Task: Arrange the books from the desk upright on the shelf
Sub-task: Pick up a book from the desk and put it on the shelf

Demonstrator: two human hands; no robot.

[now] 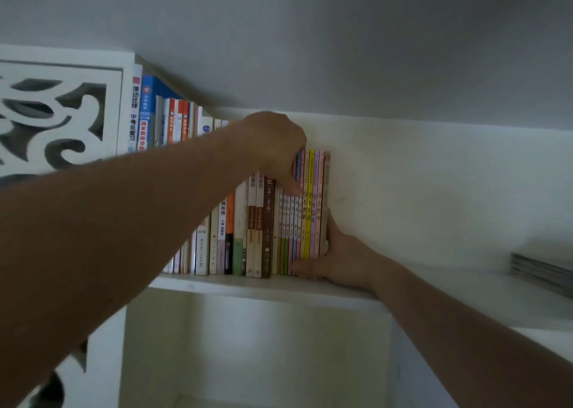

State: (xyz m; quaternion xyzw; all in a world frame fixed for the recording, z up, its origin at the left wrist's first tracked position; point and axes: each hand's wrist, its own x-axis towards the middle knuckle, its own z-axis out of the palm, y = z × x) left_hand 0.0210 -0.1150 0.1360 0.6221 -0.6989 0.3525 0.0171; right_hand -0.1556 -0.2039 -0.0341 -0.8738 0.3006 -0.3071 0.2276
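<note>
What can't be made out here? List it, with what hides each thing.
Head view only:
- Left hand fingertips: behind the tops of the thin books.
- Right hand fingers: behind the outermost book.
- Middle spines: covered by the left forearm.
- Flat stack: cut off by the right edge.
- Small spine print: blurred.

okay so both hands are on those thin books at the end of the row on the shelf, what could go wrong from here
1. The thin colourful books stand at the open right end of the row, braced only by the right hand; if it lets go, they may topple right.
2. The left hand presses their tops, so the bottoms could slide off the shelf edge.
3. The flat stack farther right offers no support.
</note>
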